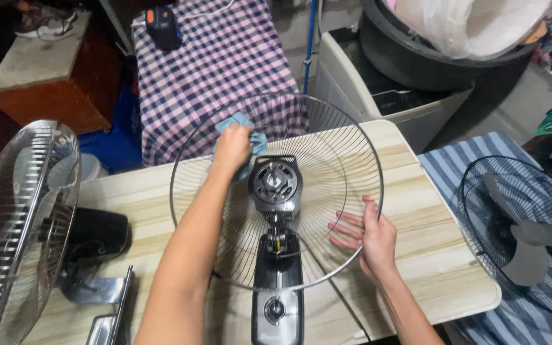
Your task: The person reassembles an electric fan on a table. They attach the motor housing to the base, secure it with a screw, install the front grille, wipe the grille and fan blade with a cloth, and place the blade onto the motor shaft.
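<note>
A round wire fan guard (327, 134) stands mounted on a black fan motor housing (275, 185) that lies on a light wooden table (429, 211). My left hand (232, 147) presses a light blue cloth (245, 122) against the upper left wires of the guard. My right hand (367, 237) grips the guard's rim at the lower right, fingers spread across the wires. The fan's black and silver base (277, 300) points toward me, with a knob on it.
A second metal fan guard (17, 217) stands at the table's left edge beside a black fan base (97, 233). Another fan with grey blades (525, 236) rests on striped cloth at right. A checked cloth (218, 64) and a grey bin (391, 83) lie beyond the table.
</note>
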